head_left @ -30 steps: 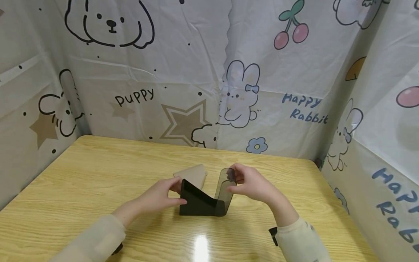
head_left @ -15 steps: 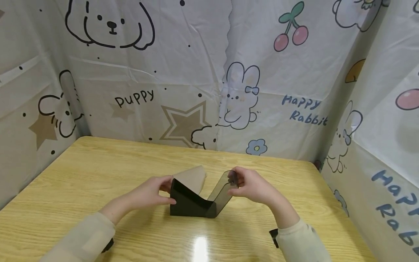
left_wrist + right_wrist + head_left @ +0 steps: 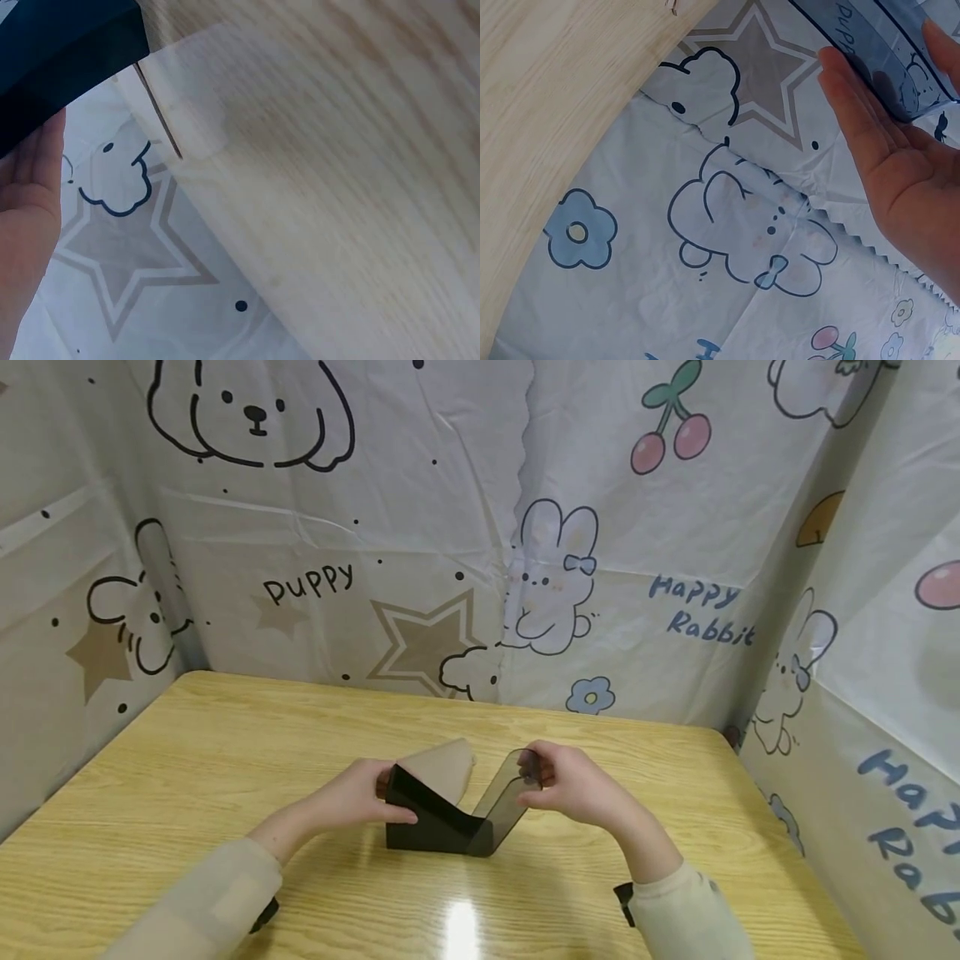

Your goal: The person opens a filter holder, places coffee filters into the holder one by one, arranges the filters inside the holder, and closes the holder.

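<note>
**The left hand (image 3: 363, 792) on the black box (image 3: 435, 828), the right hand (image 3: 576, 783) on the see-through lid (image 3: 502, 802)**

Watching from my distant station, I find the black box near the middle of the wooden table (image 3: 165, 810), its top edge sloping down from left to right. The left hand grasps the tall left end, thumb across the near face and fingers passing out of sight behind. I cannot tell whether the whole base touches the wood.

The right hand pinches the upper end of the see-through lid, which meets the low right end of the black box and slants up to the right. In my right wrist view the lid sits between thumb and fingers, and print from the patterned cloth (image 3: 360, 518) shows through it. My left wrist view gives me only a dark corner of the black box.

Just behind the black box I see a beige piece (image 3: 444, 768), partly hidden; I cannot make out what it is. Pale sleeves (image 3: 688, 910) cover both forearms, and a bright reflection lies on the table nearest me.
</note>
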`<state>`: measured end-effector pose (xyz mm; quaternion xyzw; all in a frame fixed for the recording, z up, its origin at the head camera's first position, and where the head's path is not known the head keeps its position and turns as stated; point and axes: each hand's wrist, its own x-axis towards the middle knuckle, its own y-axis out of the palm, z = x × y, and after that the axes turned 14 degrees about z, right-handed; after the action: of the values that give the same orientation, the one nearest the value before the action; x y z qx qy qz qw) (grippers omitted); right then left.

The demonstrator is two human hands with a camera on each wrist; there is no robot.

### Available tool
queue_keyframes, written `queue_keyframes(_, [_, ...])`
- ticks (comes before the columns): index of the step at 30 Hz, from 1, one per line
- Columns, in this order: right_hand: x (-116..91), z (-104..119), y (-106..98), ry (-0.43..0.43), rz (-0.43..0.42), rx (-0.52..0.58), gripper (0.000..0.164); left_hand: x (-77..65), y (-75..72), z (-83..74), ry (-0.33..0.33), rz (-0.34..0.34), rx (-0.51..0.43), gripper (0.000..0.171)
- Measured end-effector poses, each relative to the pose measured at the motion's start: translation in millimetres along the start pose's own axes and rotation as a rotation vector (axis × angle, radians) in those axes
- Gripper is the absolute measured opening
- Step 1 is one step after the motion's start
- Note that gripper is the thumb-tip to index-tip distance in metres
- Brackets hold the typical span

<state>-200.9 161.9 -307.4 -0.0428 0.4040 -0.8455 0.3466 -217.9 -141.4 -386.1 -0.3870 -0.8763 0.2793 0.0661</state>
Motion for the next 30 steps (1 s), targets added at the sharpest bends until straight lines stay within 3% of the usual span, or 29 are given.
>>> queue_keyframes(21, [-9,-35,8,0.011,0.049,0.06,0.035,-20.3,-19.4,10.6,-0.006,0.047,-0.046,0.034])
queue_keyframes(28, [-9,-58,8,-0.044,0.107,0.127,0.051,-19.7,-22.3,9.7,0.002,0.056,-0.05,0.035])
queue_keyframes(30, [-9,-67,10,-0.032,0.114,0.083,0.05,-19.4,-22.1,9.9,0.004,0.066,-0.048,0.035])
